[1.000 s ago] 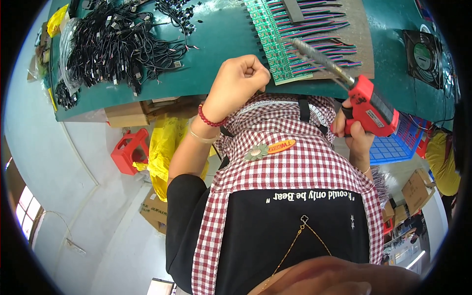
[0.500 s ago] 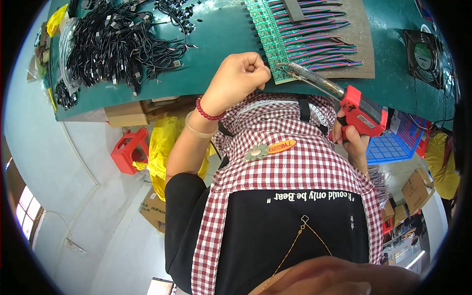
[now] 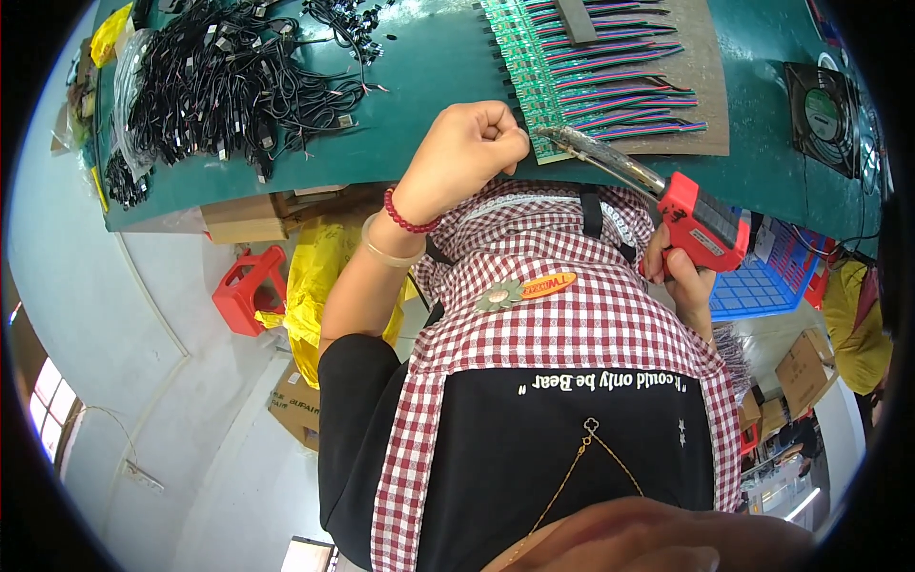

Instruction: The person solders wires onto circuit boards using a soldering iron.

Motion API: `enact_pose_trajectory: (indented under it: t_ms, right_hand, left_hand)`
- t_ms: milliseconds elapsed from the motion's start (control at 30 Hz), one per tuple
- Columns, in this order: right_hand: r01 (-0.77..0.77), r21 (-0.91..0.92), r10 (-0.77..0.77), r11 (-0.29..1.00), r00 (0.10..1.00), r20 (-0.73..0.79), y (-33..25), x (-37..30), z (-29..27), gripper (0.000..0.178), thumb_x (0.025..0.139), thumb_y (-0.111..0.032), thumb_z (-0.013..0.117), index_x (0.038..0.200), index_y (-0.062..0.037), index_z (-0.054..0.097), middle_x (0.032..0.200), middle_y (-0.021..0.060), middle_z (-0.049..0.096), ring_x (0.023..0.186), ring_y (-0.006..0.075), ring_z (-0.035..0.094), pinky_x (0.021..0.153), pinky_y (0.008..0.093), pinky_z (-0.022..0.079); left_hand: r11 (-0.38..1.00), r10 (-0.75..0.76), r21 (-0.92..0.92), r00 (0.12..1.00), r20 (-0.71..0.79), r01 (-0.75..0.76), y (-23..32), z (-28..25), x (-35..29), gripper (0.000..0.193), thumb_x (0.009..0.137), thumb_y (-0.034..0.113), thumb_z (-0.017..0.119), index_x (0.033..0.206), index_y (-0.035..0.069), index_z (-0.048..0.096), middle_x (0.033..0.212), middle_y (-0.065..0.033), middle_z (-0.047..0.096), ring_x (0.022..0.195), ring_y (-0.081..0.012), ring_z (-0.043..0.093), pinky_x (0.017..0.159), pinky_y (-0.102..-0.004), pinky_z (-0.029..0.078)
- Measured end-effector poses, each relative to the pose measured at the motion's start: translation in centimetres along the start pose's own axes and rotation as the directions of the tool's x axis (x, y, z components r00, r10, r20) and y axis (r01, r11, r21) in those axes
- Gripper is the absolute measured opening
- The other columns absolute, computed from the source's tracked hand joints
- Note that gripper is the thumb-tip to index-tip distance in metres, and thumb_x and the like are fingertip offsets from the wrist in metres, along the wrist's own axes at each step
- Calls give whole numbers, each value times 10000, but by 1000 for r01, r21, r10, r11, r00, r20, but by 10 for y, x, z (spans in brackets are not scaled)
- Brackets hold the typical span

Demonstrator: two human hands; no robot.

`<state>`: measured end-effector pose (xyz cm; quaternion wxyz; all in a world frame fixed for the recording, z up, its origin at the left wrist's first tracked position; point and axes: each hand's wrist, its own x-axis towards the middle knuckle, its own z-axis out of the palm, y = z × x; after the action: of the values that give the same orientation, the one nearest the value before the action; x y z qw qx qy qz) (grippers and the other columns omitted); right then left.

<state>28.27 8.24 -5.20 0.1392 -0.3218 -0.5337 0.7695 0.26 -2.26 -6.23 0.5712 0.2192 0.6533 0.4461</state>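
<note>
Fingers (image 3: 656, 255) around pistol-shaped soldering gun (image 3: 681, 208), flat green boards (image 3: 530, 76)

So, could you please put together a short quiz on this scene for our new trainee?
1. Which hand holds the red soldering gun?
2. True or false: the black cables lie to the left of the green circuit boards.
3. What rests on the multicoloured wires? a) a fan; b) a grey bar; c) a stool.

Key: 1. The right hand. 2. True. 3. b.
</note>
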Motion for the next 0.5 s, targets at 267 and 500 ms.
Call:
enact_pose_trajectory:
  t_ms: [267,500]
  right_hand:
    - [-44,14,44,999,999,-14,-6,-5,2,357,829,-326,589,762,22,543,612,82,535,487,105,472,424,219,358]
    - [-79,-19,78,997,995,-69,-4,-12,3,424,824,-348,582,955,38,464,579,82,489,449,118,422,422,228,340]
  left_hand:
    - [1000,14,0,1000,4,-14,-1,0,1,124,756,80,567,670,-7,547,587,-17,556,528,-45,473,472,-196,361]
    - [1000,-11,16,999,32,11,3,0,-1,108,794,46,537,692,27,506,617,-1,527,548,-40,438,503,-176,329]
